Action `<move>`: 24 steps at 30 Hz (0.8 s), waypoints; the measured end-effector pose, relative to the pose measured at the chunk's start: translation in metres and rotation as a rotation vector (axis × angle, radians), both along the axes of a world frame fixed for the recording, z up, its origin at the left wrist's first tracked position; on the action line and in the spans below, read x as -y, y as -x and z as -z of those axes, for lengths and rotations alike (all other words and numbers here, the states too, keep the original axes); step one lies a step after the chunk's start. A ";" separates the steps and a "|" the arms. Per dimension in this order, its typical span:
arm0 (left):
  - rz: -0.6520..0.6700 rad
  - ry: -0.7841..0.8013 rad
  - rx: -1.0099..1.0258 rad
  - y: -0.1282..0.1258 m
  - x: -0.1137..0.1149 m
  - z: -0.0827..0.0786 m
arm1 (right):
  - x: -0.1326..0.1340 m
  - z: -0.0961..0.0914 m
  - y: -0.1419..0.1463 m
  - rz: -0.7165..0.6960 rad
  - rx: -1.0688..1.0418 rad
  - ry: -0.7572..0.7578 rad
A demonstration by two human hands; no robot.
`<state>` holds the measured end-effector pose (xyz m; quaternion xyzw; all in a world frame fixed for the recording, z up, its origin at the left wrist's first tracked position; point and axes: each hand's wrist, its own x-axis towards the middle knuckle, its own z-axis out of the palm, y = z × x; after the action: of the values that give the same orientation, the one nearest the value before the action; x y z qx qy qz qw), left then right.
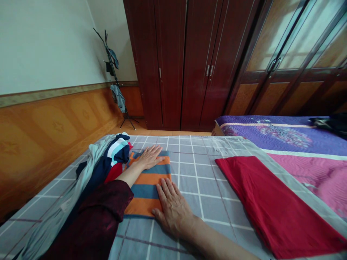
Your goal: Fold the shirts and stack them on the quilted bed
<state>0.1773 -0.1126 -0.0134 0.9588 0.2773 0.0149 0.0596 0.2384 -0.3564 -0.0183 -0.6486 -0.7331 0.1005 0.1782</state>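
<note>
An orange and blue-grey striped garment (143, 191) lies folded into a flat rectangle on the checked grey bedsheet (200, 216). My left hand (151, 157) rests flat across its far part, fingers stretched out to the right. Against its near right edge lies my right hand (173, 206), palm down with the fingers pointing away from me. Neither hand grips anything. Left of the striped garment is a heap of clothes (118, 150) in navy, white, red and pale green, partly hidden by my left sleeve.
A folded red garment (276, 202) lies on the sheet at the right. Beyond it is a second bed with a purple and pink cover (306, 159). Dark red wardrobes (200, 65) stand behind the bed, and a coat rack (114, 72) stands in the left corner.
</note>
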 end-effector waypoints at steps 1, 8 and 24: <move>-0.023 -0.006 0.005 0.002 -0.003 0.001 | 0.000 0.000 0.000 0.002 -0.002 0.004; -0.253 -0.068 -0.005 0.044 -0.025 -0.006 | 0.000 -0.003 -0.001 0.000 -0.005 0.014; -0.326 -0.045 -0.060 0.109 0.025 0.002 | -0.002 0.005 0.001 0.009 0.057 -0.045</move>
<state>0.0683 -0.1376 -0.0153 0.9022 0.4305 0.0017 0.0267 0.2371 -0.3544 -0.0229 -0.6503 -0.7371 0.0648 0.1721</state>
